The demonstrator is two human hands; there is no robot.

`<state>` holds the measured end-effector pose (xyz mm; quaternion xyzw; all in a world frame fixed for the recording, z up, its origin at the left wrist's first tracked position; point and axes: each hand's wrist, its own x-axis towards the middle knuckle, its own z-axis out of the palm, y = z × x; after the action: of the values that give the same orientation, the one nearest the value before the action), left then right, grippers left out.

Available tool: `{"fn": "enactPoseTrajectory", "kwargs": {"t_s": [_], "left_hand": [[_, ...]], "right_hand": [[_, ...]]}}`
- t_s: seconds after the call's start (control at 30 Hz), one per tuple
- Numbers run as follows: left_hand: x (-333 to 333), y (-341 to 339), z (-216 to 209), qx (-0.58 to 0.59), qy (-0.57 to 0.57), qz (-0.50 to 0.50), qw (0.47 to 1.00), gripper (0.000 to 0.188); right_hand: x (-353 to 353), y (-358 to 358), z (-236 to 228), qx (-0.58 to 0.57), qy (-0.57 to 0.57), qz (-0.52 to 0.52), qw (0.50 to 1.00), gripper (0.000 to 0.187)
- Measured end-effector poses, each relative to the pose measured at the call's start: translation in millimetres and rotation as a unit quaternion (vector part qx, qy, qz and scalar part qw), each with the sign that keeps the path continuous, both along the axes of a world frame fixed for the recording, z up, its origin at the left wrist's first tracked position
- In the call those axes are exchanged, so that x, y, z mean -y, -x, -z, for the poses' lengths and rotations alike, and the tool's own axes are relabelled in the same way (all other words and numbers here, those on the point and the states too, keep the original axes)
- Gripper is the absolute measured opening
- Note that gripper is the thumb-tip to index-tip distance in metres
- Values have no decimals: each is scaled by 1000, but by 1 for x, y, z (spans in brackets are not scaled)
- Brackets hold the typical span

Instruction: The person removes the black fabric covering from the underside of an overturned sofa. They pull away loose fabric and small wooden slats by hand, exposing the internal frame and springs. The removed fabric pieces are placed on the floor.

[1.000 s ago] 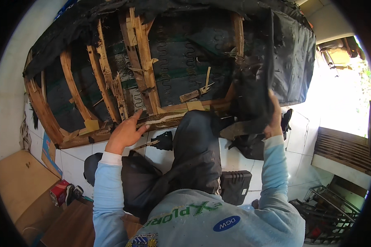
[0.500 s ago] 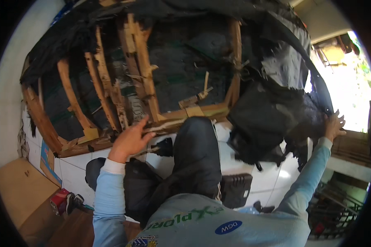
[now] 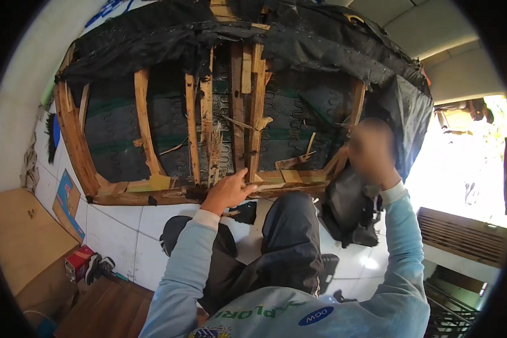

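An upturned sofa frame with wooden slats, wavy springs and torn black fabric lies in front of me. My left hand rests at its near wooden rail, index finger and thumb stretched apart, holding nothing. My right hand is raised at the frame's right end, above a loose piece of black fabric that hangs down over the rail to the floor. That hand is blurred, so its fingers and anything in them cannot be made out.
On the white tiled floor at the left are a red box and a dark shoe. A dark flat case lies beside my knee. Splintered wood sits inside the frame. A slatted wooden bench stands right.
My right hand has come inward from the far right, and the loose black fabric now hangs lower and narrower. My left hand remains by the near rail. The view has shifted.
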<state>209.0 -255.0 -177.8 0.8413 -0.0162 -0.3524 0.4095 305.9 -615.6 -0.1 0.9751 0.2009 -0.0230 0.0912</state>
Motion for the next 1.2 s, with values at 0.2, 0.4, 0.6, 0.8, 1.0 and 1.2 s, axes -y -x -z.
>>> {"fn": "enactPoseTrajectory", "kwargs": {"t_s": [0.2, 0.4, 0.6, 0.8, 1.0, 1.2], "left_hand": [[1, 43, -33, -180, 143, -191, 954, 58], [22, 151, -5, -105, 31, -165, 980, 59], [58, 134, -90, -93, 51, -254, 961, 44], [93, 206, -166, -148, -176, -318, 920, 40], [152, 349, -160, -245, -157, -404, 867, 53], [274, 181, -231, -220, -97, -308, 921, 44]], "right_hand": [[-13, 6, -62, -283, 62, -6, 957, 53], [26, -51, -121, -388, -21, 163, 907, 61], [218, -165, -20, -44, -154, 273, 949, 79], [284, -271, 76, 100, -234, 402, 880, 86], [314, -283, 103, -51, -341, 378, 859, 43], [483, -217, 3, 34, 33, -7, 999, 34]]}}
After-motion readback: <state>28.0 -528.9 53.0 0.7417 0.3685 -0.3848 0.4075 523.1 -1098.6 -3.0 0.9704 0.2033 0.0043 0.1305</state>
